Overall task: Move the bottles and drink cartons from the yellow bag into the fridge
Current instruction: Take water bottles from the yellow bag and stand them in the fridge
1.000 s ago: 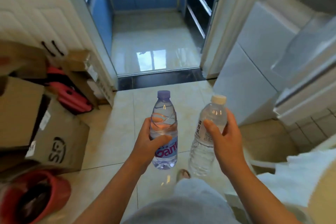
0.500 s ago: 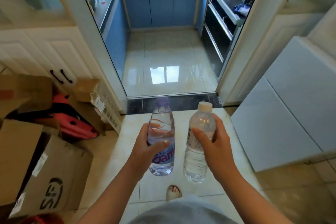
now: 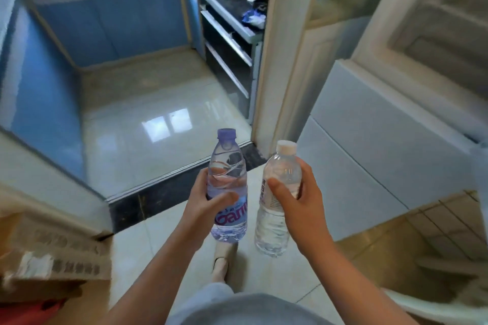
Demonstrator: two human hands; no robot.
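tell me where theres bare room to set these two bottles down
Bare: the glossy kitchen floor between the blue cabinets and the dark drawers; also the near tiles between the cardboard boxes and the pale grey appliance. Crowded: the dark countertop.

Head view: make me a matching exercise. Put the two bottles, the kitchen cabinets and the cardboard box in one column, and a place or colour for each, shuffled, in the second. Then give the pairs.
Column one:
1. purple-capped bottle
2. white-capped bottle
3. kitchen cabinets
4. cardboard box

Column two:
A. held in the right hand
B. blue
C. lower left of the view
D. held in the left hand

Pairs: 1-D, 2-A, 3-B, 4-C.
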